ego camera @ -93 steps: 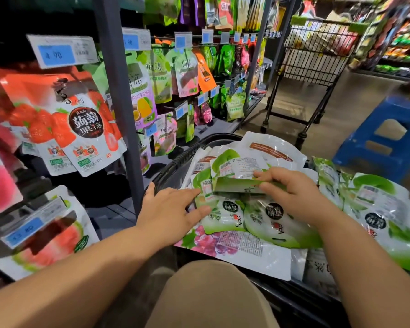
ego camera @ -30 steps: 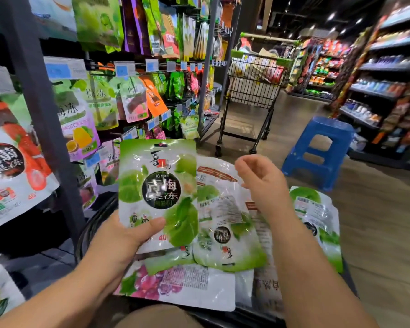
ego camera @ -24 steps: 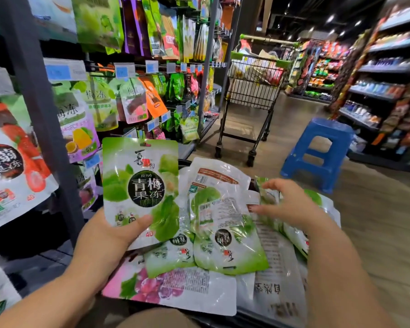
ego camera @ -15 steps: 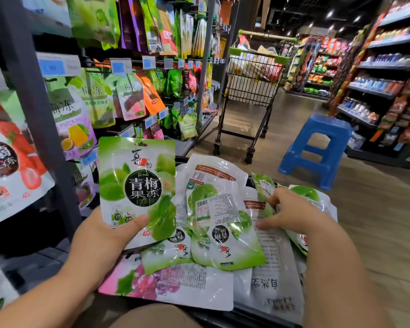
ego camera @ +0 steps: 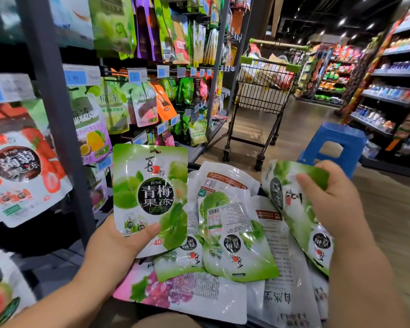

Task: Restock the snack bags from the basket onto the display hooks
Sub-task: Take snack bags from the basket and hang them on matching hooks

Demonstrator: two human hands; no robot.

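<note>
Ahead of you, a wire shopping cart (ego camera: 263,91) stands loaded in the aisle, with green trim on its rim. To its right a blue plastic stool (ego camera: 331,143) sits on the wood-look floor (ego camera: 388,209), near stocked shelves (ego camera: 393,98) along your right.

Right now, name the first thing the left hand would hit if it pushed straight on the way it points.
Probably the lower hanging bags, beyond the green plum bag the left hand grips; that bag would reach them before the hand itself. Depth is unclear.
</note>
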